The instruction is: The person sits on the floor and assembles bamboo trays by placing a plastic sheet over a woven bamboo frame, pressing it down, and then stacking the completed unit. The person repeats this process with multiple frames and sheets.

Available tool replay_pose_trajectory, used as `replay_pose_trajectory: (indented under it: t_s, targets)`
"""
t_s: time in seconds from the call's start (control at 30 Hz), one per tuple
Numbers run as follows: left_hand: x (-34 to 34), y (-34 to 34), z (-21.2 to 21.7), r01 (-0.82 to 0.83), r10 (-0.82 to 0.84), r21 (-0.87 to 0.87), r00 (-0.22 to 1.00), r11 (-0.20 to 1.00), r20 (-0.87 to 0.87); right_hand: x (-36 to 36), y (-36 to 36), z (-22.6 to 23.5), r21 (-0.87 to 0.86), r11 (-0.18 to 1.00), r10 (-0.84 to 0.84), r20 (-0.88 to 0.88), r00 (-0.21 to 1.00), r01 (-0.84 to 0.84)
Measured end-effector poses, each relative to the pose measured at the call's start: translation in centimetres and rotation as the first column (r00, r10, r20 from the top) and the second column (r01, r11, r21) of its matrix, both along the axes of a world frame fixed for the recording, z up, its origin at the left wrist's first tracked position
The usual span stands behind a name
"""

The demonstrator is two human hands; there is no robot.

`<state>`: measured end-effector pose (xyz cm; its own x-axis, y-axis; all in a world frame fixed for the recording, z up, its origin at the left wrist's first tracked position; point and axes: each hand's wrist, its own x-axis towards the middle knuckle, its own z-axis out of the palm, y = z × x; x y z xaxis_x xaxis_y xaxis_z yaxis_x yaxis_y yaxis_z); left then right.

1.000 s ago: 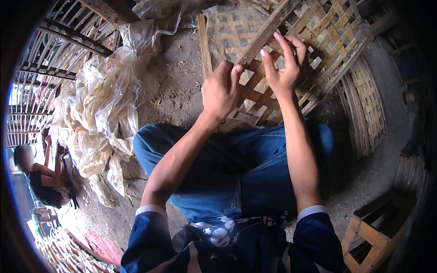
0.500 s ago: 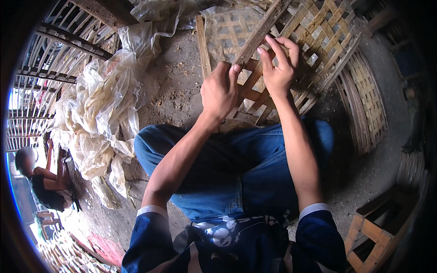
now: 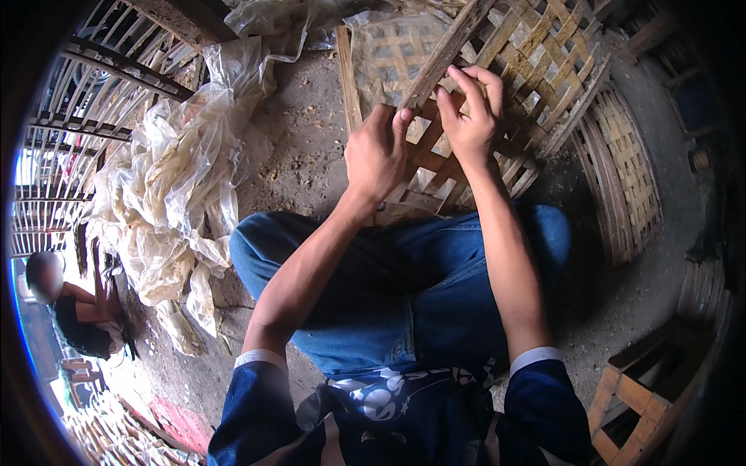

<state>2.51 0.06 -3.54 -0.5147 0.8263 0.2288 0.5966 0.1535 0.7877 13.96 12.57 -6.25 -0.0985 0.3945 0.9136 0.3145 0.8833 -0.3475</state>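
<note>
A woven bamboo tray (image 3: 536,58) with a wooden edge bar (image 3: 447,58) stands tilted in front of my knees. My left hand (image 3: 375,153) is closed round the lower end of that bar, thumb on top. Beside it, my right hand (image 3: 472,116) is at the bar's right side, over the weave. Its thumb and fingers are bent but apart, with the fingertips close to or touching the bar. I see nothing held in it. Behind the bar lies another woven panel (image 3: 388,50) with a wooden edge, under thin clear film.
Crumpled plastic sheeting (image 3: 175,179) heaps on the floor to the left, by a slatted bamboo screen (image 3: 78,116). More woven trays (image 3: 625,171) lean at the right. A wooden frame (image 3: 633,396) stands at the lower right. Another person (image 3: 81,314) sits far left.
My right hand has shifted slightly left and down along the bar, and its thumb has moved closer to the index finger. My left hand keeps its grip in the same place.
</note>
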Motion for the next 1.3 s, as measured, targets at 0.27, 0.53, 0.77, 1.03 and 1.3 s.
replay_pose_trajectory:
  t_s: [0.27, 0.53, 0.77, 1.03, 1.3]
  targets:
    - [0.3, 0.1, 0.0, 0.013, -0.014, -0.017, 1.000, 1.000, -0.025, 0.4, 0.7, 1.2, 0.103, 0.989, -0.109, 0.014, 0.994, 0.107]
    - [0.2, 0.0, 0.1, -0.005, 0.005, -0.029, 1.000, 1.000, 0.009, 0.5, 0.7, 1.3, 0.143, 0.978, -0.164, 0.060, 0.985, 0.154]
    - [0.1, 0.1, 0.0, -0.014, 0.015, -0.053, 1.000, 0.998, 0.018, 0.4, 0.2, 1.4, 0.139, 0.971, -0.206, 0.092, 0.974, 0.192]
    - [-0.4, 0.8, -1.0, -0.026, 0.024, 0.033, 0.998, 0.999, 0.067, 1.2, 0.8, 1.7, 0.033, 0.998, -0.053, 0.016, 0.998, 0.052]
    - [-3.5, 1.1, -1.5, -0.121, 0.059, 0.233, 0.965, 0.965, 0.254, 16.2, 1.6, 5.4, -0.462, 0.874, -0.321, -0.322, 0.891, 0.148]
